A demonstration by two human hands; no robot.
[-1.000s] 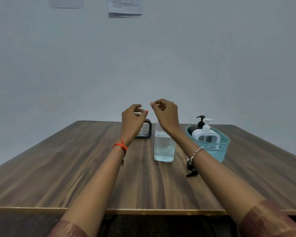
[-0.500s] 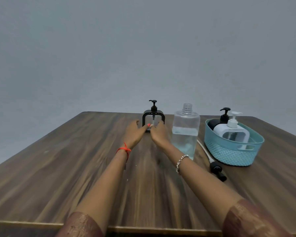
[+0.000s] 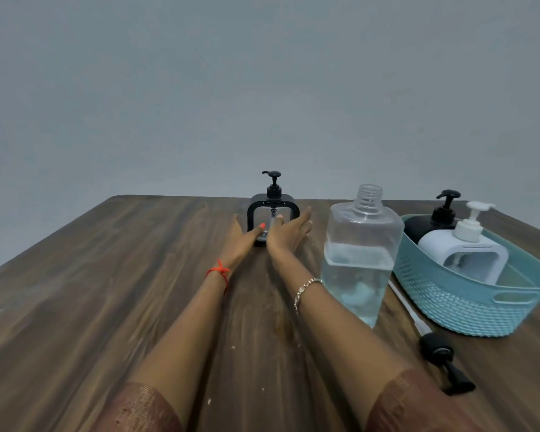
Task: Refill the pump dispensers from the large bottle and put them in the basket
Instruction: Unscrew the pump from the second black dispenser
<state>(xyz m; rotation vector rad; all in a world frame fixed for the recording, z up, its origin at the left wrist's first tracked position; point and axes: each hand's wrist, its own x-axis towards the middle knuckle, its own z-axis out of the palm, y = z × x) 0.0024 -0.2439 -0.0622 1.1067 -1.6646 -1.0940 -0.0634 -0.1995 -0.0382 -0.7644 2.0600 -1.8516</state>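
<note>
**A:** What lies nearest?

**B:** A loose pump head (image 3: 443, 363) with its tube, on the table (image 3: 75, 275) at the near right, just beside the teal basket (image 3: 480, 310). Left of the basket stands the large bottle (image 3: 360, 257), uncapped and part full of clear liquid.

**A:** And the hands?

**B:** Farther out, at centre. Both are open with straight fingers. The left hand (image 3: 242, 241) is at the base of the black-framed dispenser (image 3: 273, 210), thumb across its front. The right hand (image 3: 289, 235) lies along its right side. Neither grips it yet.

**A:** How to do this well?

**B:** I'd take it low on the body, not by the pump. Keep it upright and carry it clear of the open bottle's neck. The basket already holds a white dispenser (image 3: 465, 251) and a black one (image 3: 430, 226), with room at its near end.

**A:** Any writing?

**B:** No label or brand is readable.
</note>
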